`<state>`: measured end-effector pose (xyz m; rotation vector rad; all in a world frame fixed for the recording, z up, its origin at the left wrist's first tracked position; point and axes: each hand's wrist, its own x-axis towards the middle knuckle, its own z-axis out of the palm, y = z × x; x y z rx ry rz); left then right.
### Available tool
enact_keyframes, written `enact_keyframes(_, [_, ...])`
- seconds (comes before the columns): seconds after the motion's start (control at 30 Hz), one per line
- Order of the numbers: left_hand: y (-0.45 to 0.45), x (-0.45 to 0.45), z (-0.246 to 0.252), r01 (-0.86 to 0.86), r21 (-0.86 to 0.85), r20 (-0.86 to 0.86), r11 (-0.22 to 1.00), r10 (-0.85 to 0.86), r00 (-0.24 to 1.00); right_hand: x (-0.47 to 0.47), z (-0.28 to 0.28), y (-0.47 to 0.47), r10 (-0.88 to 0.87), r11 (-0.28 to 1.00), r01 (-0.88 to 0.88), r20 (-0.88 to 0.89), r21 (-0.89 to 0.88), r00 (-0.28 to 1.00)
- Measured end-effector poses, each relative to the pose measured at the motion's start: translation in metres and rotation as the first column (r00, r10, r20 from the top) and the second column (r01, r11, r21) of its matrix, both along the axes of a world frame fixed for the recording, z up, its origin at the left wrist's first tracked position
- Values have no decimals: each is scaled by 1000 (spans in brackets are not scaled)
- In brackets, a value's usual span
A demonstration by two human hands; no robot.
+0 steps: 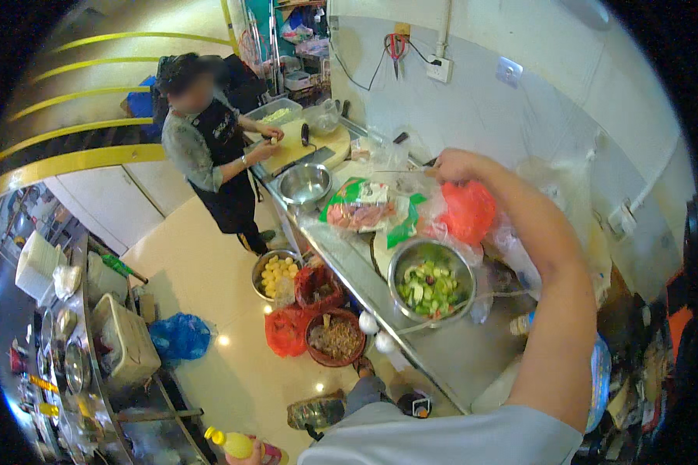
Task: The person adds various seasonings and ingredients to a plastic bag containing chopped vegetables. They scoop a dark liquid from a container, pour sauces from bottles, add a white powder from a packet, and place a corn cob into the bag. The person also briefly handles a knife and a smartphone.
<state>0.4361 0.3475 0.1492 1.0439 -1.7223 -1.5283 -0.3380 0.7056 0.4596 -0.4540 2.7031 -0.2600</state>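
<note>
At the bottom edge, my left hand (255,453) grips a yellow-capped bottle (237,444) with pale yellow contents. My right hand (457,165) reaches across the counter to near the wall, its fingers closed around the dark end of a thin-bladed tool (401,171), seen almost edge-on. Just below that hand lies a red plastic bag (468,212). A green-and-clear pack of pinkish meat (363,210) rests to the left of the bag. Nearer to me stands a steel bowl (393,279) of cut green vegetables (427,288).
A co-worker (209,133) stands by a round cutting board (334,142) with a cleaver (302,161). An empty steel bowl (304,183) sits at the counter edge. On the floor are a bowl of peeled potatoes (276,273), a scrap basket (334,343) and a blue bag (180,337).
</note>
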Motion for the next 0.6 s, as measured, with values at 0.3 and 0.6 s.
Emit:
enact_keyframes(0.3, [6, -166, 69, -212, 6, 141, 977, 209, 968, -277, 12, -22, 257, 885, -39, -417, 465, 872])
enact_keyframes(0.6, [23, -265, 116, -170, 113, 226, 979, 142, 964, -403, -58, -22, 173, 907, 19, -411, 422, 895])
